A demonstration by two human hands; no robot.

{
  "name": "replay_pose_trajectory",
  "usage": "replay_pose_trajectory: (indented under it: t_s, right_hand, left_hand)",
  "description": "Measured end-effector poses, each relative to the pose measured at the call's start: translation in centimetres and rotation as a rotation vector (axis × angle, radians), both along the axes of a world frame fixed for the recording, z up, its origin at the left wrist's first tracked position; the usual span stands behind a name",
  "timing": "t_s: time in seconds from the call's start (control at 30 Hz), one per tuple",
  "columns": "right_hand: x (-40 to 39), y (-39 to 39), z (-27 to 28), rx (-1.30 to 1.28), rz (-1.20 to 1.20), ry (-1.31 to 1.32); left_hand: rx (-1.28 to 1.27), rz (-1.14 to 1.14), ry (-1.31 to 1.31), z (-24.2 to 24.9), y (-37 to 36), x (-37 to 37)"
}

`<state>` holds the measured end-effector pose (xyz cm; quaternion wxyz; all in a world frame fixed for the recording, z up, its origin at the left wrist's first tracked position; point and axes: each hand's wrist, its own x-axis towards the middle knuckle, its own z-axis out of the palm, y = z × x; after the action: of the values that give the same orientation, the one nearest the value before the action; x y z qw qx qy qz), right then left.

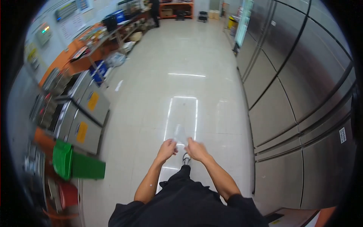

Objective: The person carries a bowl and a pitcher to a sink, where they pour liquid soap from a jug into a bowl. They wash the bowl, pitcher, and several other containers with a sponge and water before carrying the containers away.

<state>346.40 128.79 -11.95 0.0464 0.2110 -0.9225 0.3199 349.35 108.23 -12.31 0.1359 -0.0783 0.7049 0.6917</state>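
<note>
A thin, see-through piece of plastic hangs between my hands in front of my body. It is blurred, and I cannot make out whether it is a bag or a glove. My left hand pinches its left edge with curled fingers. On the other side, my right hand is closed at its right edge, the fingertips smeared by motion. Below the hands, a shoe shows on the shiny tiled floor.
Tall steel cabinets line the right side. To the left stand a green bin, steel fryer-like units and a cluttered workbench. A person in dark clothes is at the far end, near an orange shelf.
</note>
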Motion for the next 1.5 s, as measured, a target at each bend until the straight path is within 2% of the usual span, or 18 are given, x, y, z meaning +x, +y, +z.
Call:
replay_pose_trajectory:
  t_s: [0.03, 0.07, 0.2, 0.27, 0.33, 0.4, 0.47, 0.57, 0.7, 0.8, 0.83, 0.9, 0.97, 1.0, 1.1, 1.23, 1.43, 1.5]
  right_hand:
    - [-4.2, 0.3, 0.8, -0.043, -0.018, -0.353]
    - [-9.0, 1.6, 3.5, -0.034, -0.057, -0.327]
    - [-21.0, 8.4, 18.2, -0.213, -0.240, 0.183]
    - [-29.7, 10.8, 18.9, -0.304, -0.333, 0.474]
    - [-36.6, 12.1, 12.1, -1.073, -0.389, 0.689]
    - [-46.3, 14.9, -1.7, 0.009, -0.382, 0.575]
    - [-52.9, 16.7, -7.7, -0.191, -0.362, -0.284]
    - [-66.0, 22.0, -6.1, -0.227, -0.306, -0.180]
    - [-85.4, 25.5, 9.9, 0.056, -0.055, -0.176]
    - [-98.1, 25.0, 15.3, -0.012, 0.005, -0.026]
    - [-99.8, 22.8, 16.2, -0.291, -0.073, 0.050]
    - [-110.4, 19.9, 10.5, -0.842, -0.101, 0.250]
    - [-121.3, 17.7, -0.6, -0.633, -0.003, 0.071]
    - [-125.4, 17.8, -3.6, -0.160, 0.043, -0.237]
    - [-134.7, 21.9, -5.2, -0.373, -0.198, -0.160]
    - [-150.0, 33.5, -2.5, -0.278, -0.370, -0.133]
    - [-170.0, 48.9, -6.8, -0.288, -0.688, -0.120]
    - [-178.2, 51.9, -5.7, -0.243, -0.731, -0.303]
  left_hand:
    - [-0.040, -0.024, -0.034, -1.6, 0.3, -4.2]
    - [-0.071, -0.041, -0.047, -2.2, 1.2, -9.6]
    - [-0.128, -0.089, -0.220, -2.5, 5.5, -24.1]
    - [-0.099, -0.153, -0.234, -1.3, 8.6, -33.8]
    - [-0.154, -0.194, -0.219, -0.9, 11.5, -43.1]
    - [-0.070, -0.334, -0.075, -2.0, 15.0, -52.8]
    - [-0.136, -0.365, -0.081, -3.4, 17.3, -61.6]
    - [-0.325, -0.309, -0.001, -2.5, 17.9, -76.6]
    - [-0.387, -0.084, -0.090, -0.7, 16.1, -89.1]
    - [-0.330, 0.136, -0.121, -1.1, 15.5, -98.8]
    - [-0.283, 0.200, -0.117, -0.8, 14.3, -100.8]
    - [-0.244, 0.207, -0.127, -3.1, 15.2, -110.4]
    - [-0.066, 0.100, -0.068, -2.1, 17.3, -120.3]
    - [-0.062, 0.077, -0.084, -2.1, 19.0, -124.3]
    - [0.079, -0.073, 0.101, 0.1, 22.4, -138.9]
    - [0.104, -0.257, 0.071, -0.2, 26.2, -159.1]
    - [-0.213, -0.204, 0.234, -2.7, 34.9, -187.2]
    - [-0.770, -0.237, 0.250, -2.9, 36.2, -196.6]
